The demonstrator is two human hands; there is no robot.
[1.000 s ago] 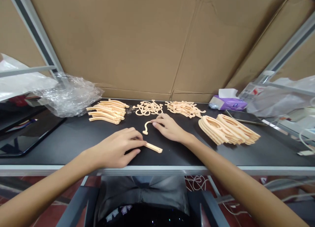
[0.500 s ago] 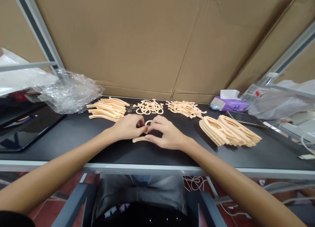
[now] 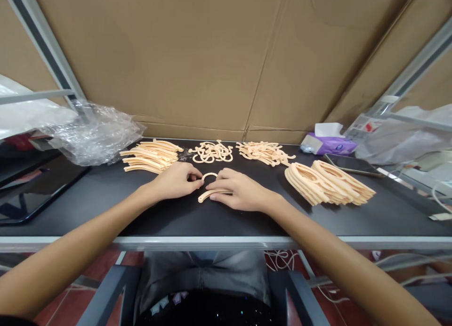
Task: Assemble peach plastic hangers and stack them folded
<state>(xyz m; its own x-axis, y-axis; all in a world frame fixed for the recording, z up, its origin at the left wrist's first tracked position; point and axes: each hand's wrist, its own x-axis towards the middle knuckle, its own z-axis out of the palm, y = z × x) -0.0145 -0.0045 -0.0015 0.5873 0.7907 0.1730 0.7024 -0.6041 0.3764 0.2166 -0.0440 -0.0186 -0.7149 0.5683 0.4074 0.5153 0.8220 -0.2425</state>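
- Since half a second ago, both hands have slid a little toward me on the black table (image 3: 106, 203), and the curved strip now pokes out leftward from under my right fingers instead of lying between the two hands.
- Left of the strip, my left hand (image 3: 174, 182) rests palm down, fingertips pinched on the end of the small hook (image 3: 209, 175).
- At the centre, the curved strip (image 3: 211, 194) lies flat on the table, touching the hook, just this side of the pile of hooks (image 3: 212, 152).
- Right of the strip, my right hand (image 3: 240, 191) presses it down with flat fingers; the far end is hidden under them.
- To join these well, I'd judge I should keep the strip pinned flat, line the hook's end squarely with it, and press gently so neither thin piece snaps.
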